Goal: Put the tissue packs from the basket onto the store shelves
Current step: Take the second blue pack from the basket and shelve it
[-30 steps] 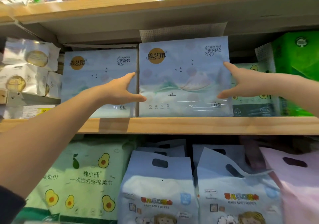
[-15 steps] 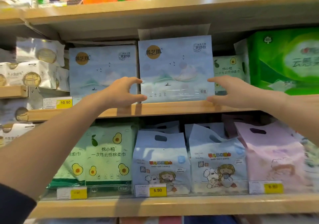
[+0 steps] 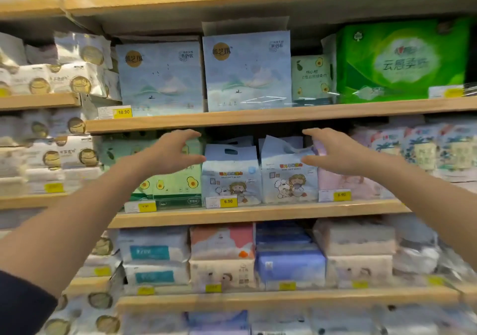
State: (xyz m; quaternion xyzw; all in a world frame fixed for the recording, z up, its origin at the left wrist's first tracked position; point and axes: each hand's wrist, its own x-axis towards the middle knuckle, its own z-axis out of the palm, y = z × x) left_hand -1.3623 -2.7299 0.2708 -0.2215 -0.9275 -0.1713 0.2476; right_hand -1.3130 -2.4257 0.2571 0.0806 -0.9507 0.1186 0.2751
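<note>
nearest the camera, at 8 o'clock, a dark sleeve (image 3: 23, 309) covers the left upper forearm, and both bare forearms reach up and inward toward the shelving. the left hand (image 3: 170, 154) hangs at 9 o'clock and the right hand (image 3: 335, 154) at 3 o'clock, level with each other and well apart. each has its fingers spread wide and loosely arched above the thumb. each holds nothing, and neither seems to touch a pack or a board. behind the gap between them, two pale blue baby-wipe bags with cut-out handles (image 3: 229, 177) stand on a lower board.

farther back, at 12 o'clock, the light wooden shelf board (image 3: 258, 116) carries a square pale blue plastic tissue pack with a mountain print (image 3: 246, 71). it stands upright with its face forward, directly above the gap between the hands. touching it at 11 o'clock is a matching pale blue tissue pack (image 3: 160, 76), set slightly deeper. a big bright green wrapped tissue bundle (image 3: 402, 61) sits at 2 o'clock on the same board.

by my reading, one placement is finished: the pack is seated on its board and both hands are free. the basket is out of view, so i cannot tell how many packs remain. fetching the next one looks like the step in hand.
</note>
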